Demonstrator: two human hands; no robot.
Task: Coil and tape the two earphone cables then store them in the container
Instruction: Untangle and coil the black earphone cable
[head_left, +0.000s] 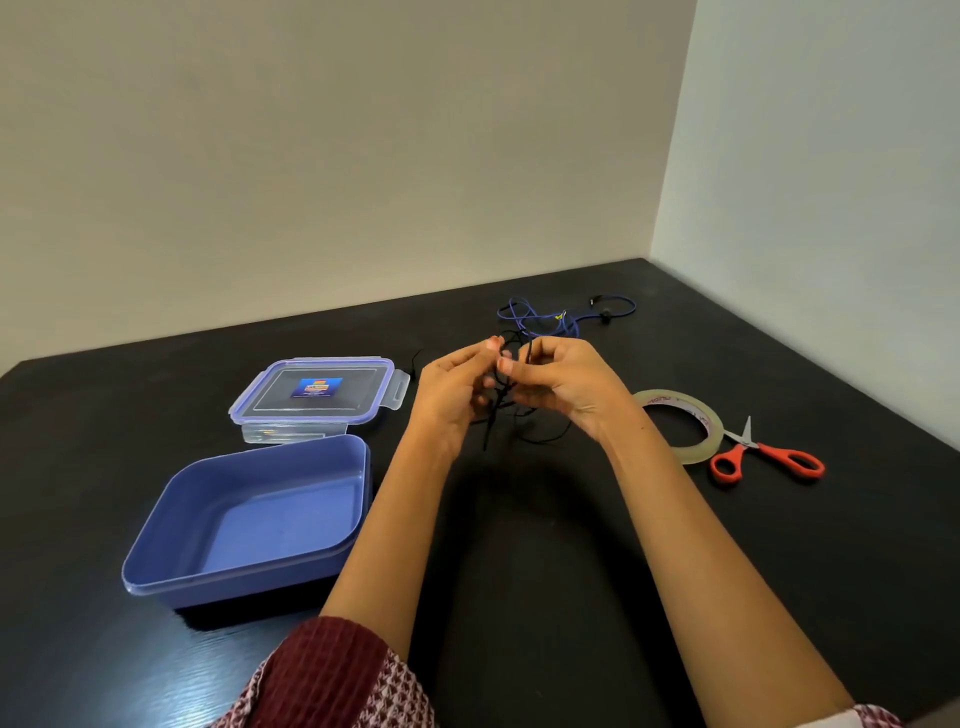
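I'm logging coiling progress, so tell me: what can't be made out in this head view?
Loop count of the black earphone cable: head view; the left hand and right hand cover it, and it is thin against the dark table.
Left edge of the tape roll: head view, behind the right wrist.
Print on the lid label: head view, too small.
Path of the blue earphone cable: head view, tangle too small to trace.

We list, on the black table (571, 545): left hand (452, 395) and right hand (561, 384), raised together, both pinching the black earphone cable (491, 430), strands hanging; blue earphone cable (550, 318) loose behind; open blue container (228, 577) and lid (270, 400) at left; tape roll (680, 402) just beside red scissors (753, 446) at right.
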